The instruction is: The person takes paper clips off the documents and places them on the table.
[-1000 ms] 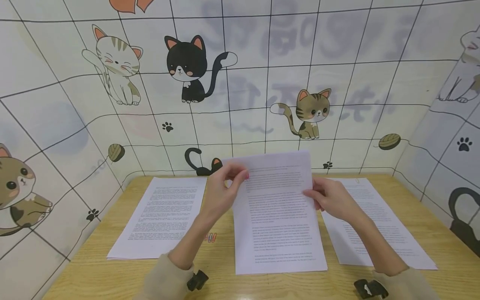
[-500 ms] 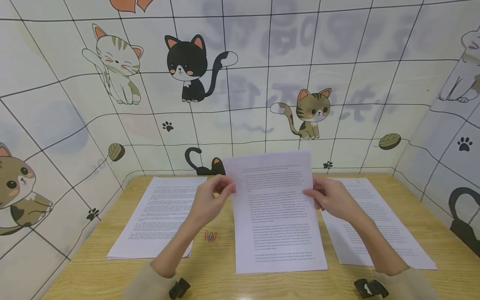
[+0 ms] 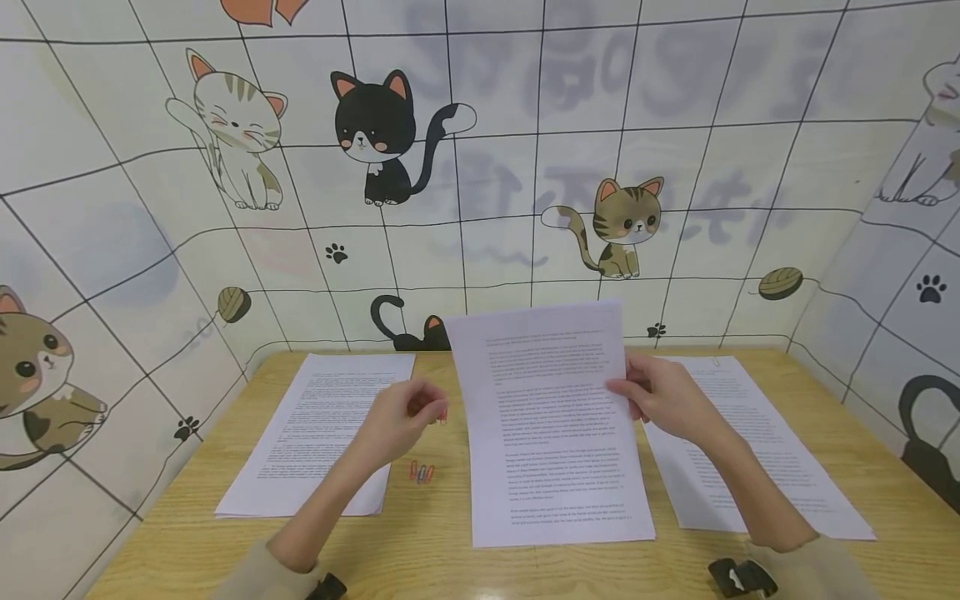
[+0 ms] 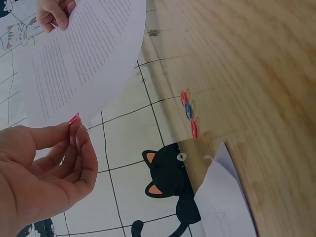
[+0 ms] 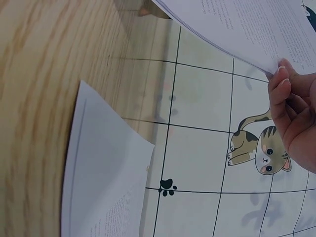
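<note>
Upright over the middle of the table, a stack of printed paper [image 3: 555,433] is pinched at its right edge by my right hand [image 3: 667,396], thumb in front. My left hand [image 3: 401,421] is apart from the stack, to its left, and pinches a small pink paper clip [image 4: 73,118] between thumb and fingertips. Beneath and right of the left hand, a short row of paper clips [image 3: 422,473], red and blue, lies on the wood. The right wrist view shows several sheet edges together at the right hand's fingertips.
Printed sheets lie flat in a left pile [image 3: 315,442] and a right pile [image 3: 750,450]; a yellowish paper clip [image 3: 716,362] sits at the right pile's top edge. The wooden table [image 3: 555,575] backs onto a cat-patterned wall covering [image 3: 495,250].
My left hand has let go of the upright stack's left edge and moved left and down with the pink paper clip. The right hand and stack have barely moved.
</note>
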A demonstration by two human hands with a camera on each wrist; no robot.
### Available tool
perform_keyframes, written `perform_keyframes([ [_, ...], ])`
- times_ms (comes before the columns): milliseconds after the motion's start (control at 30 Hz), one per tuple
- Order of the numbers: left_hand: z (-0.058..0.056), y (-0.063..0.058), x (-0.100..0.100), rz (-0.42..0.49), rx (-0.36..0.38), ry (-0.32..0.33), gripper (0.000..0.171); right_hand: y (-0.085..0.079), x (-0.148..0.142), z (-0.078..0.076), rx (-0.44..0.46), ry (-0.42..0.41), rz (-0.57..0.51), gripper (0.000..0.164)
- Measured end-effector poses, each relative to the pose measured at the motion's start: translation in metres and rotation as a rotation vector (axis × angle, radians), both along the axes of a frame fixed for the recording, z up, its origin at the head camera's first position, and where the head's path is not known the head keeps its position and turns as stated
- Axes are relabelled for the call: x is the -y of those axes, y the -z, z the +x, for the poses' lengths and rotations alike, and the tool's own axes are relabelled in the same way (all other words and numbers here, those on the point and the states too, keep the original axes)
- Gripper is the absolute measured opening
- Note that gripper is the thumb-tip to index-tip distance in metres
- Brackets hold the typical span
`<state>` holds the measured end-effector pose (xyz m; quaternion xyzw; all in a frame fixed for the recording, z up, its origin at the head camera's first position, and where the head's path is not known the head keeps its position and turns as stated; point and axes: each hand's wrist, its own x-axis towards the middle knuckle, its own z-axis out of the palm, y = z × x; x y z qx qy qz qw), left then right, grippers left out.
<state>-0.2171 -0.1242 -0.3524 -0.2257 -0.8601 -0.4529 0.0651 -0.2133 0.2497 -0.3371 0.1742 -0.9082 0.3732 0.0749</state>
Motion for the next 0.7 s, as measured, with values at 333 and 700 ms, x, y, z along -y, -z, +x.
perform_keyframes([
  [333, 0.000, 0.009, 0.020, -0.078, 0.064, -0.003, 0.006, 0.000, 0.000, 0.000, 0.002, 0.002, -0.002, 0.017],
  [700, 0.000, 0.019, 0.042, -0.185, 0.139, -0.004, 0.005, 0.002, -0.001, -0.001, -0.006, -0.007, 0.004, 0.019],
])
